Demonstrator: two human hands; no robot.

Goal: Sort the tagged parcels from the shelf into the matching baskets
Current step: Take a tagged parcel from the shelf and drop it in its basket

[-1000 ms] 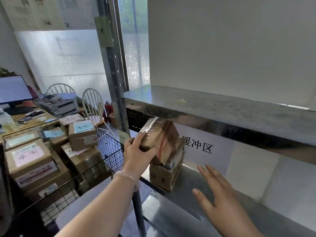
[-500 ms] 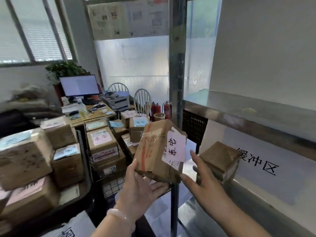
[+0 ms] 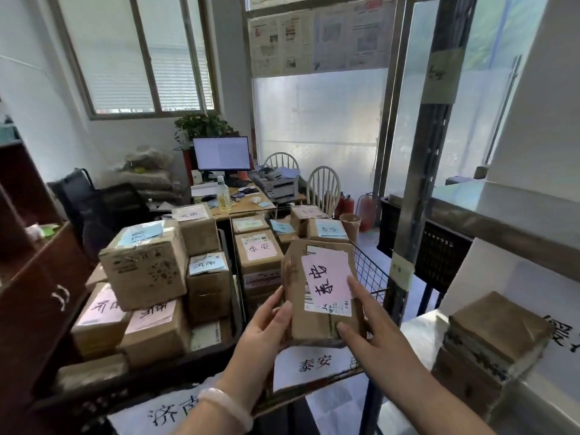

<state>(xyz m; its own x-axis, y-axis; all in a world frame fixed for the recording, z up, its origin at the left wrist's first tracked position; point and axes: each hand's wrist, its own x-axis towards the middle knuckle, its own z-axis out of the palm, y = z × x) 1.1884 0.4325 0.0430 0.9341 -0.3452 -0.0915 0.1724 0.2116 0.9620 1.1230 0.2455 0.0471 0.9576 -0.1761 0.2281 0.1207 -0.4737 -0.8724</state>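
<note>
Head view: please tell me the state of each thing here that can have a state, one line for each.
Parcel: held in the air, pink tag towards the camera.
Left hand: grips the parcel's left edge.
Right hand: fingers straight, touching the parcel's front.
Shelf parcels: stacked on the shelf, not yet taken.
Wire basket: holds several tagged parcels.
Monitor: on, screen lit.
Blinds: lowered.

A brown cardboard parcel (image 3: 314, 324) with a pink handwritten tag is held upright near centre. The left hand (image 3: 266, 328) grips its left edge, and the right hand (image 3: 373, 337) lays straight fingers on its face. Behind it, the wire basket (image 3: 370, 271) holds pink- and blue-tagged boxes (image 3: 257, 262). A taped parcel (image 3: 489, 334) sits on the shelf (image 3: 417, 337) at near right.
</note>
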